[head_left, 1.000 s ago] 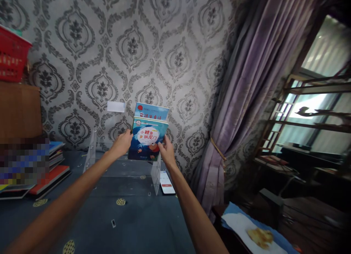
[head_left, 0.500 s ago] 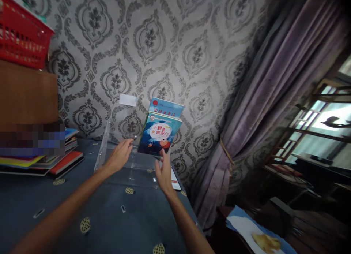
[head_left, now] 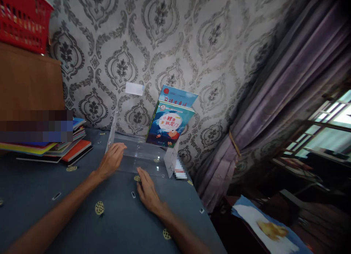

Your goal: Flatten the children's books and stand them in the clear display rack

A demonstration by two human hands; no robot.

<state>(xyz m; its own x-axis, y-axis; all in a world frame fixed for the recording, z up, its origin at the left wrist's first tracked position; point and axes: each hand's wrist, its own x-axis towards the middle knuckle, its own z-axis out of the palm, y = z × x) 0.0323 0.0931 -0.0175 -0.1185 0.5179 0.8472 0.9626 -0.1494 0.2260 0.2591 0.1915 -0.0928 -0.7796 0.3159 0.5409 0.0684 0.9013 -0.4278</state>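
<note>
A clear plastic book stand (head_left: 142,162) sits on the dark tablecloth against the wall. On its right half lean books: a dark blue picture book (head_left: 170,131) with a fish on the cover, and a light blue book (head_left: 178,95) showing behind it. My left hand (head_left: 111,160) is by the stand's left front corner, its fingers stretched forward and holding nothing; whether it touches the plastic I cannot tell. My right hand (head_left: 148,190) hovers over the cloth just in front of the stand, fingers extended, thumb apart, with nothing in it.
On the left lies a stack of books (head_left: 76,148) beside a brown box (head_left: 30,82) with a red basket (head_left: 24,21) on top. A phone (head_left: 180,170) rests right of the stand. A purple curtain (head_left: 252,111) hangs beyond the table's right edge.
My right hand has come away from the blue picture book, down and left to the front of the stand. My left hand has drawn back toward the stand's left side. The view has shifted slightly.
</note>
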